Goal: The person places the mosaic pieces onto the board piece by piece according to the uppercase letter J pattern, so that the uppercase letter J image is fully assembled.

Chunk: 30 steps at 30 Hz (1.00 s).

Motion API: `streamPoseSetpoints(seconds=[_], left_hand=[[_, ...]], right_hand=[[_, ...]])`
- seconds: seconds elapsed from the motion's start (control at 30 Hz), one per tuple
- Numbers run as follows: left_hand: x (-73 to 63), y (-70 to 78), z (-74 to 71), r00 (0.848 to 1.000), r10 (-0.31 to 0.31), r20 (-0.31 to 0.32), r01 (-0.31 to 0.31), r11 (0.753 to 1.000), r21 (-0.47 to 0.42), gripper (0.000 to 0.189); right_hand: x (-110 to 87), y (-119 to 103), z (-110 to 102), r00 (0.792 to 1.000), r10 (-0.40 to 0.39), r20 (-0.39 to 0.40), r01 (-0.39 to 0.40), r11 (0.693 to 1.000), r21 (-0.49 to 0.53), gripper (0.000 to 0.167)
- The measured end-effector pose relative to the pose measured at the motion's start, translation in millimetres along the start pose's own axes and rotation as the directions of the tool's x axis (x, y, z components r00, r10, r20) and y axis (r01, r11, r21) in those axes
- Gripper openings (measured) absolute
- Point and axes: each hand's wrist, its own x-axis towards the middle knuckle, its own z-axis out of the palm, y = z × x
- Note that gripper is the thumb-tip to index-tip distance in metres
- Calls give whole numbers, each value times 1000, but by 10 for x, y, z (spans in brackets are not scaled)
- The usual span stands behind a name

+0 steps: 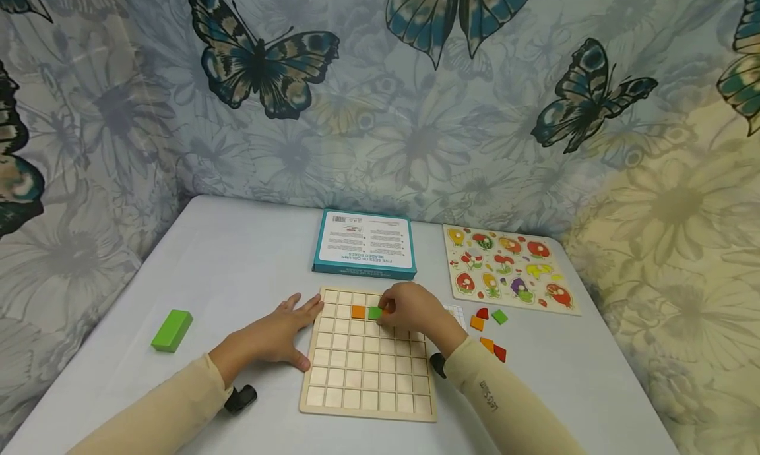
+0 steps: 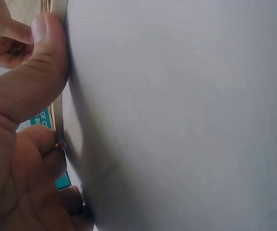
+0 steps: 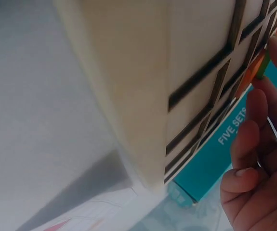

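A wooden grid board (image 1: pixel 369 417) lies on the table. My left hand (image 1: pixel 274 333) rests against its left edge with fingers and thumb spread; in the left wrist view the thumb (image 2: pixel 46 57) presses the board's side. My right hand (image 1: pixel 412 313) is over the upper part of the grid and pinches a green square tile (image 1: pixel 375 313). In the right wrist view the green tile (image 3: pixel 263 66) shows between thumb and fingertip. Left of it, an orange square tile (image 1: pixel 358 312) sits in a cell. A bit of orange also shows by the right fingertips, partly hidden.
Behind the board lies a teal box (image 1: pixel 365 244). A fruit puzzle board (image 1: pixel 512 268) is at the back right. Loose pieces, including a green tile (image 1: pixel 499 317) and a red piece (image 1: pixel 500 353), lie right of the grid. A green block (image 1: pixel 172 331) stands at the left.
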Motion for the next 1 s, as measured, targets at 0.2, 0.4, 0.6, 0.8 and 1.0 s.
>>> streamPoseSetpoints(seconds=[0.2,0.4,0.6,0.8,1.0], left_hand=[[3,-9,13,1000,-1,-5,1,1000,3,119],[0,-4,10,1000,8,-1,-8,1000,-3,119],[3,-2,15,1000,9,1,-9,1000,-3,119],[20,-8,29,1000,6,-2,-6,1000,4,119],[4,-16,20,1000,7,-7,-7,1000,2,120]], right_hand=[[-3,-15,1,1000,7,4,-7,1000,5,24],[-23,-29,-1,1000,0,-8,1,1000,3,19],[-23,-50,4,1000,-14,-8,14,1000,-21,15],[-36,-51,4,1000,-12,-3,12,999,-30,18],[-161,31,-40,999,33,10,-33,999,1,34]])
